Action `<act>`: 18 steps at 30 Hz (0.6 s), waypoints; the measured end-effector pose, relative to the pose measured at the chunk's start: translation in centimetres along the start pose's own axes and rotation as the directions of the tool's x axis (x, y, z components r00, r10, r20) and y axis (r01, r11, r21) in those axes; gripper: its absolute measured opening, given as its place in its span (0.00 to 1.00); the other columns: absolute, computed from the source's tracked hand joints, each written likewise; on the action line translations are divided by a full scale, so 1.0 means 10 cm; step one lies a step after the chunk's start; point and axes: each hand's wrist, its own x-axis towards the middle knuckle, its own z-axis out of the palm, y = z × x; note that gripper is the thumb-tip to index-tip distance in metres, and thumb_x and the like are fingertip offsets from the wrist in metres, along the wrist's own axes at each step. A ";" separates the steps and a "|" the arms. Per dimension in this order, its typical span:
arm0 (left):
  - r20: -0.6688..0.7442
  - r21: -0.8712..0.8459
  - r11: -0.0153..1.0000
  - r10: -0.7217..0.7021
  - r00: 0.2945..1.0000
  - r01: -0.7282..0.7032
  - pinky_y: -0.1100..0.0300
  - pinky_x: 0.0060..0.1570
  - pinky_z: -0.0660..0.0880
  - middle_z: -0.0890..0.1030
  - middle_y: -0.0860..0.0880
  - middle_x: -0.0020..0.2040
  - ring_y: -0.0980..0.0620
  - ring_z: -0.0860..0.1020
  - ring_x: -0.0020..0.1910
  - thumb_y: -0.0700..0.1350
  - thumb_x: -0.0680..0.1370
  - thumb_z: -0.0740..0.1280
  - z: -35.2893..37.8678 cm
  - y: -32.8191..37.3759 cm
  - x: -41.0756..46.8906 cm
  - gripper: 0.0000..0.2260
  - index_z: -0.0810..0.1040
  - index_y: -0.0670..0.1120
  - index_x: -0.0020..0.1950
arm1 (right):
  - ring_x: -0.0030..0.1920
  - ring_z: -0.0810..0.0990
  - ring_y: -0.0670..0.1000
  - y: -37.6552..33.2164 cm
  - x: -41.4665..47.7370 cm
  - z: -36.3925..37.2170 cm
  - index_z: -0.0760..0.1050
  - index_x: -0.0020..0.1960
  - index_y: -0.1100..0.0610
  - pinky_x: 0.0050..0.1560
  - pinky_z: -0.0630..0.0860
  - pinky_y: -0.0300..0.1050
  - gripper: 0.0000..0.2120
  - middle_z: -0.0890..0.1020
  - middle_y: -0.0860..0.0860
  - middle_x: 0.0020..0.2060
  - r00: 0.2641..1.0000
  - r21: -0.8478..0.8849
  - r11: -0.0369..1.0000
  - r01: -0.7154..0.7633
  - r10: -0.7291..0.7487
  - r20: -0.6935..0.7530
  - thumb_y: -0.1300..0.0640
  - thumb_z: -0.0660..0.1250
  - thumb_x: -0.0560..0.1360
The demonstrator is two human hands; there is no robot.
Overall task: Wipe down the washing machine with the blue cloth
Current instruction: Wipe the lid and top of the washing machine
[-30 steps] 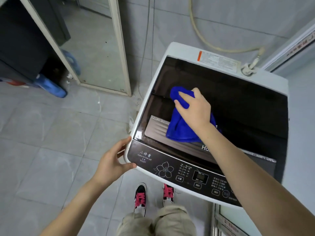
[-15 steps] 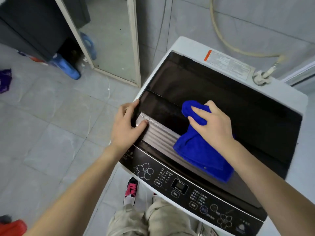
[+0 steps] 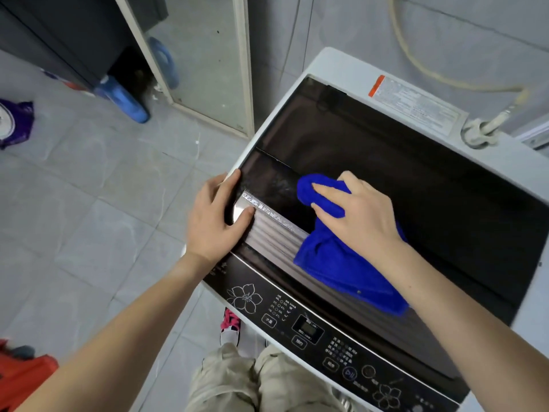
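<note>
A white top-loading washing machine (image 3: 332, 65) with a dark glass lid fills the right half of the view. A blue cloth (image 3: 335, 263) lies bunched on the lid over the ribbed silver handle strip. My right hand (image 3: 361, 215) grips the cloth's upper part, fingers curled into the fabric and pointing left. My left hand (image 3: 215, 217) rests flat on the lid's front left corner, with the thumb on the silver strip and the fingers along the machine's left edge.
The black control panel (image 3: 300, 325) runs along the front edge, above my knees and a pink-laced shoe (image 3: 230, 322). A hose (image 3: 421, 69) and inlet fitting sit at the back. A blue bottle (image 3: 127, 99), a mirror and a red object (image 3: 20, 379) stand on the tiled floor.
My left hand moved from the machine's front left corner up onto the lid corner. My right hand and the cloth shifted toward the lid's front left. The camera came closer.
</note>
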 end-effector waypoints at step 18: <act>-0.015 -0.033 0.999 0.002 1.000 -0.002 0.61 0.61 0.66 0.72 0.50 0.67 0.52 0.71 0.66 0.60 0.75 0.63 -0.01 0.01 -0.01 0.30 0.67 0.54 0.77 | 0.46 0.77 0.48 -0.31 0.43 -0.01 0.79 0.65 0.49 0.45 0.79 0.50 0.17 0.76 0.49 0.50 0.999 0.164 0.985 -0.048 0.044 0.028 0.47 0.69 0.78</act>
